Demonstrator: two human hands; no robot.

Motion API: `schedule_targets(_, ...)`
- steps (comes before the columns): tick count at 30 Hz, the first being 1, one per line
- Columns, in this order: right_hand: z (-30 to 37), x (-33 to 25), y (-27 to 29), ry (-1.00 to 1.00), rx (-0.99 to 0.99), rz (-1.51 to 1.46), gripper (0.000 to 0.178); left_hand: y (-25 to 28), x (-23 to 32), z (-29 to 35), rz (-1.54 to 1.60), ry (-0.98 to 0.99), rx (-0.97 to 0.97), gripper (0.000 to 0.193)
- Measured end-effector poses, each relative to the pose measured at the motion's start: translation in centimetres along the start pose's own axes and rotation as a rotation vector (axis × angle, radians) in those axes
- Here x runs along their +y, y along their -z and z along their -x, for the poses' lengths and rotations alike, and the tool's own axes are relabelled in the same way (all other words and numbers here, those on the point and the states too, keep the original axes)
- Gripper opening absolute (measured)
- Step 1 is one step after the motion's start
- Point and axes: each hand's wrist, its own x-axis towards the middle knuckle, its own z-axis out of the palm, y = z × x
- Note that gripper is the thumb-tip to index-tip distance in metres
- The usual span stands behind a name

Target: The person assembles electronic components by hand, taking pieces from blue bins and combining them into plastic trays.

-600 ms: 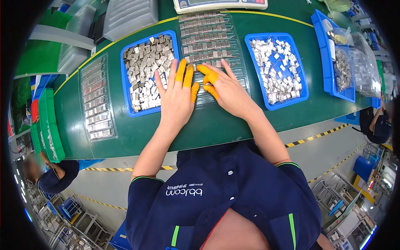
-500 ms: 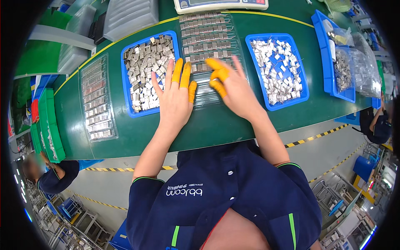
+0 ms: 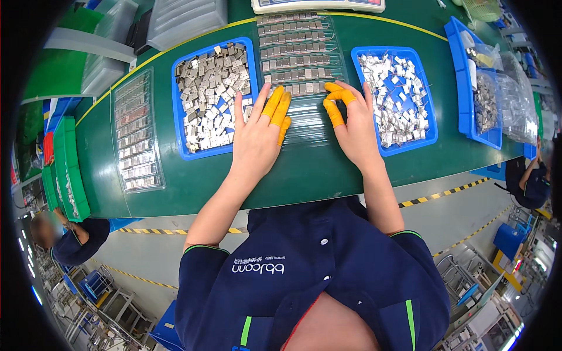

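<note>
A clear plastic tray [image 3: 307, 120] lies in front of me. Its far part holds rows of small grey metal-cased connectors [image 3: 301, 61], with thin wires at their right ends. My left hand [image 3: 257, 137] rests over the tray's left edge, open, its fingers stretched; yellow finger cots cover several of them. Its fingertips are beside the left end of the nearest filled row [image 3: 307, 89]. At that row's right end is my right hand [image 3: 358, 126], thumb and index finger bent but apart, both in yellow cots. Nothing shows between them.
Left of the tray, a blue bin [image 3: 180, 131] holds loose grey connectors; right, another blue bin [image 3: 434, 126] holds white wired ones. A second filled clear tray [image 3: 140, 134] lies farther left. A scale [image 3: 319, 7] stands at the back, a blue tray with bags [image 3: 464, 111] at right.
My right hand has moved right, from above the nearest filled row to its right end. My left hand has shifted slightly right, toward the tray. Another connector shows in the nearest row.
</note>
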Motion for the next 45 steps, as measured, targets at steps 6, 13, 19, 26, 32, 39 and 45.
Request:
schedule_targets(6,0.1,0.3,1.4,-0.026,0.182,-0.122,0.017,0.8,-3.3,0.2,0.199,0.328,0.466,0.030)
schedule_targets(13,0.9,1.0,3.1,-0.274,0.263,-0.268,0.022,1.0,-7.8,1.3,0.031,0.526,0.313,0.021)
schedule_targets(19,1.5,1.3,3.1,-0.231,0.267,-0.219,0.023,0.4,-7.4,-0.1,-0.133,0.349,0.203,0.025)
schedule_targets(26,2.2,1.4,3.2,-0.261,0.276,-0.247,0.024,0.1,-6.7,-0.1,-0.100,0.351,0.186,0.023)
schedule_targets(32,1.9,0.4,3.1,-0.232,0.258,-0.285,0.025,0.6,-6.6,-0.6,0.278,0.504,0.095,0.023)
schedule_targets(39,1.2,-2.6,2.3,-0.252,0.114,-0.586,0.021,2.0,-4.2,0.6,1.172,0.575,0.382,0.030)
schedule_targets(45,0.4,-5.2,1.3,-0.194,0.021,-0.717,0.009,2.7,1.1,1.2,1.932,0.757,0.222,0.024)
